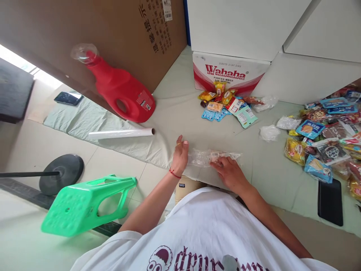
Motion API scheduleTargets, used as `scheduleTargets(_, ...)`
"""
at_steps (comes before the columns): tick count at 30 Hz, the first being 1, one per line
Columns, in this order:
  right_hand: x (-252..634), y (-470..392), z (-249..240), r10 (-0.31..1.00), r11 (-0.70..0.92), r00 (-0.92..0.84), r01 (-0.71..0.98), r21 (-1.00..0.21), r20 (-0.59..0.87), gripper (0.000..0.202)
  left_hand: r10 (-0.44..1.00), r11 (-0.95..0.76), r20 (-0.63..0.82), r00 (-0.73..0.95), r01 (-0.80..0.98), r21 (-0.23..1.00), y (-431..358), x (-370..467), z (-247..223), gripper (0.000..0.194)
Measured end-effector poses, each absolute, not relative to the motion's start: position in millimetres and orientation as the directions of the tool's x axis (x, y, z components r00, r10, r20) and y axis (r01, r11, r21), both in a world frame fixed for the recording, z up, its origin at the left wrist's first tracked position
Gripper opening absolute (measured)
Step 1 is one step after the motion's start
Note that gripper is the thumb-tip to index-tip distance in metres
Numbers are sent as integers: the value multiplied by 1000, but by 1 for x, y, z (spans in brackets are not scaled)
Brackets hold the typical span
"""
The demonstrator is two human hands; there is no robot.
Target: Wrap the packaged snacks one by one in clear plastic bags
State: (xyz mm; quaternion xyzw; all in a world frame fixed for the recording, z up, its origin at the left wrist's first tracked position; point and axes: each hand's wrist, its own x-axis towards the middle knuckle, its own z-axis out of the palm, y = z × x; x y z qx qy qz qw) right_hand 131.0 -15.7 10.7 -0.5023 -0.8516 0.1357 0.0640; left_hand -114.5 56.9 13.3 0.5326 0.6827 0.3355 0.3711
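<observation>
Evidently, a small packet [216, 155], lying at the fingertips of the right hand [225, 169] amid crinkled clear plastic [199, 158], is being held under curled fingers, while the left hand [179, 153] is being placed at the plastic's opposite end, where whether anything is being pinched cannot be told. Slippage or tearing is probably being risked by the thinness of the plastic, should it be pulled unevenly. Farther right of the grip, a fall is possibly being invited for the black phone [329, 202] near the cloth's edge, should it be elbowed.
</observation>
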Motion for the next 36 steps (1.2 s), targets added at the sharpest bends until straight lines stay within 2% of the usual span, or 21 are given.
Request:
scheduleTargets(3, 130, -21, 13, 879, 445, -475, 840, -310, -25, 56, 969, 199, -243, -33, 685, 701, 61, -102, 27, 84)
scheduleTargets(4, 131, -23, 15, 881, 438, -472, 837, -328, -28, 56, 965, 178, -261, -9, 753, 633, 61, -100, 30, 85)
scheduleTargets(5, 131, -24, 16, 884, 427, -466, 833, -352, -30, 56, 958, 159, -286, 15, 804, 573, 61, -98, 33, 76)
scheduleTargets(6, 132, -26, 16, 888, 415, -459, 828, -377, -31, 56, 945, 144, -323, 43, 835, 532, 61, -99, 34, 60)
scheduleTargets(8, 133, -28, 18, 894, 394, -447, 816, -422, -31, 56, 911, 151, -401, 93, 830, 537, 60, -102, 36, 21)
scheduleTargets(9, 134, -29, 18, 895, 390, -446, 811, -437, -28, 56, 899, 188, -426, 102, 789, 585, 61, -104, 36, 13)
scheduleTargets(10, 135, -30, 18, 894, 391, -448, 805, -446, -26, 56, 890, 245, -444, 102, 714, 656, 61, -105, 36, 16)
scheduleTargets(13, 135, -30, 17, 890, 403, -455, 799, -447, -11, 55, 846, 465, -518, 129, 297, 834, 62, -98, 41, 28)
scheduleTargets(15, 135, -30, 16, 889, 408, -458, 797, -446, -5, 53, 806, 558, -549, 222, 26, 830, 61, -83, 46, 30)
scheduleTargets(16, 134, -30, 15, 889, 407, -458, 795, -449, -5, 51, 791, 581, -548, 273, -53, 812, 60, -73, 49, 31)
scheduleTargets(18, 134, -31, 14, 890, 399, -456, 786, -472, -7, 46, 772, 584, -532, 349, -57, 810, 54, -53, 50, 34)
scheduleTargets(21, 142, -36, 13, 890, 389, -454, 710, -587, 41, 38, 784, 452, -492, 379, 194, 871, 41, -29, 43, 40)
scheduleTargets(23, 154, -39, 14, 894, 371, -437, 603, -707, 96, 33, 827, 245, -400, 395, 387, 889, 32, -21, 36, 40)
scheduleTargets(25, 172, -39, 15, 945, 274, -306, 539, -796, 118, 28, 833, -13, -307, 460, 570, 821, 24, -18, 29, 43)
scheduleTargets(26, 181, -37, 15, 976, 200, -187, 549, -811, 114, 28, 820, -146, -281, 499, 657, 740, 20, -17, 26, 47)
scheduleTargets(28, 198, -31, 12, 991, 39, 72, 650, -759, 112, 32, 785, -328, -291, 547, 765, 555, 13, -15, 23, 53)
scheduleTargets(30, 207, -22, 6, 972, -86, 202, 781, -619, 120, 42, 757, -427, -315, 573, 798, 425, 8, -12, 23, 57)
scheduleTargets(32, 207, -14, -2, 977, -129, 194, 866, -483, 87, 47, 736, -485, -322, 596, 795, 364, 5, -9, 23, 58)
scheduleTargets(33, 205, -12, -5, 983, -123, 171, 885, -450, 68, 44, 732, -496, -322, 601, 793, 353, 3, -8, 23, 58)
scheduleTargets(36, 198, -10, -11, 990, -51, 108, 870, -491, 88, 27, 746, -468, -326, 581, 805, 364, 1, -10, 21, 57)
